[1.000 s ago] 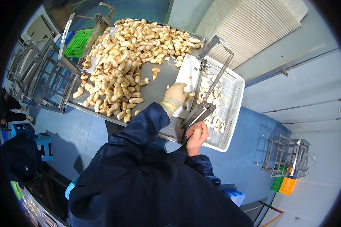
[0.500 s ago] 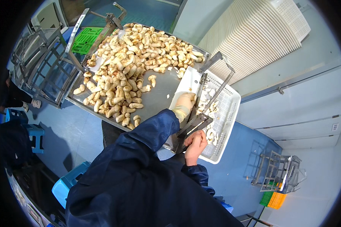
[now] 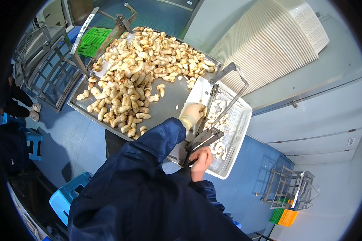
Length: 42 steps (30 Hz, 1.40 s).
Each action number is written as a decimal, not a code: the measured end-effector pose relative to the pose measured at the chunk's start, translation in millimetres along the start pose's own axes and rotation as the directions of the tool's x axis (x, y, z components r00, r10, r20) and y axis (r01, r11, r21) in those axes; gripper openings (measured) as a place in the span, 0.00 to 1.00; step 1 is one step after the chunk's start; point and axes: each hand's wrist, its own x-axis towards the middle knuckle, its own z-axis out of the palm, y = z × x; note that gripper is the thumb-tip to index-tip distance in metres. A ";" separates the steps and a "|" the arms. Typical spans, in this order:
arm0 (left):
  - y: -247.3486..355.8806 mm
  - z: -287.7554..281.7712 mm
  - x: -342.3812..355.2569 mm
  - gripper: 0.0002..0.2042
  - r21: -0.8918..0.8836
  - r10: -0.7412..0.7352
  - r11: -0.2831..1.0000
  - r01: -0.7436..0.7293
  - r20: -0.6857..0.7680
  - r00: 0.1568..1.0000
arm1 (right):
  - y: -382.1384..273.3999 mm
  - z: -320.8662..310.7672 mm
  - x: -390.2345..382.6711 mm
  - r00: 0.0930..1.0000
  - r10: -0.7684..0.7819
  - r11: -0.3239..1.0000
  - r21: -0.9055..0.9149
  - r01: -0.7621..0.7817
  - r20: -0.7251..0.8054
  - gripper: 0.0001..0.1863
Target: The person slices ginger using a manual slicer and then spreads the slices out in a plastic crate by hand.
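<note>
My left hand, in a pale glove, rests on a white cutting board beside the blade of a metal lever cutter. Its fingers are curled, and whatever they hold is hidden. Closed round the dark near end of the cutter's lever is my bare right hand. To the left, a large heap of thick-stemmed mushrooms covers much of a steel tray table. White cut pieces lie in a perforated white plastic basket beyond the blade.
Another lever cutter is fixed at the table's far left, near a green crate. Stacked white baskets lean at the far right. A blue stool stands at lower left; metal racks stand on the right. Another person's legs show at far left.
My right hand and the lever's near end have shifted slightly down and left. My left hand stays at the blade, its fingers a little more drawn in. The whole view has tilted slightly.
</note>
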 end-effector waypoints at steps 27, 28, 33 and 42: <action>-22.8 12.0 13.2 0.10 -0.171 -0.084 0.978 0.117 0.188 0.979 | -48.4 15.1 21.5 0.999 0.034 0.995 -0.092 -0.036 -0.020 0.14; -19.3 11.9 12.9 0.10 -0.199 -0.101 0.969 0.144 0.212 0.972 | -51.6 16.3 22.4 0.998 0.046 0.995 -0.084 -0.049 -0.038 0.14; -1.3 3.0 7.5 0.12 0.089 -0.005 0.996 -0.001 0.061 0.998 | 14.6 -4.8 -2.7 1.000 -0.015 1.000 0.003 0.015 -0.028 0.11; -6.6 10.1 15.0 0.10 -0.100 -0.206 0.968 0.232 0.214 0.955 | -49.5 12.7 22.3 0.999 0.053 0.998 -0.034 -0.053 0.005 0.12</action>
